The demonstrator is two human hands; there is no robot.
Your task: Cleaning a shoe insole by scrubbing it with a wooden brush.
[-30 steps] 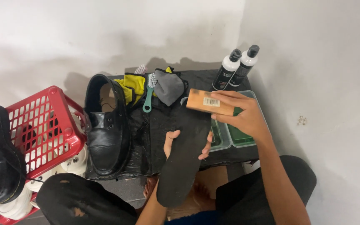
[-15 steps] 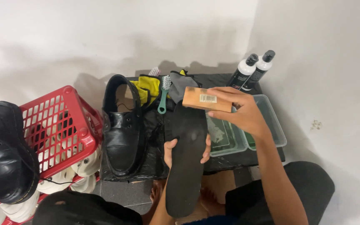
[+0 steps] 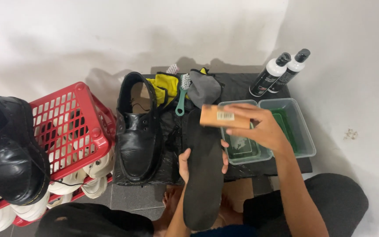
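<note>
My left hand [image 3: 188, 161] grips a long black insole [image 3: 204, 171] from underneath and holds it upright over a low black table [image 3: 237, 85]. Fingers of that hand wrap around both edges of the insole. My right hand [image 3: 259, 127] holds a tan wooden brush block [image 3: 223, 117] against the insole's top end. A black leather shoe [image 3: 137, 134] stands on the table to the left of the insole.
Two clear plastic tubs [image 3: 286, 131] sit under my right hand. Two white bottles with black caps [image 3: 279, 72] stand at the back right. A teal brush [image 3: 181, 96], yellow cloth [image 3: 159, 87] and grey cloth [image 3: 205, 87] lie behind the shoe. A red basket [image 3: 73, 127] and another black shoe [image 3: 7, 153] are at left.
The view has shifted, so everything sits further right and lower in frame. My right hand keeps the brush at the insole's top; its place on the insole has barely changed.
</note>
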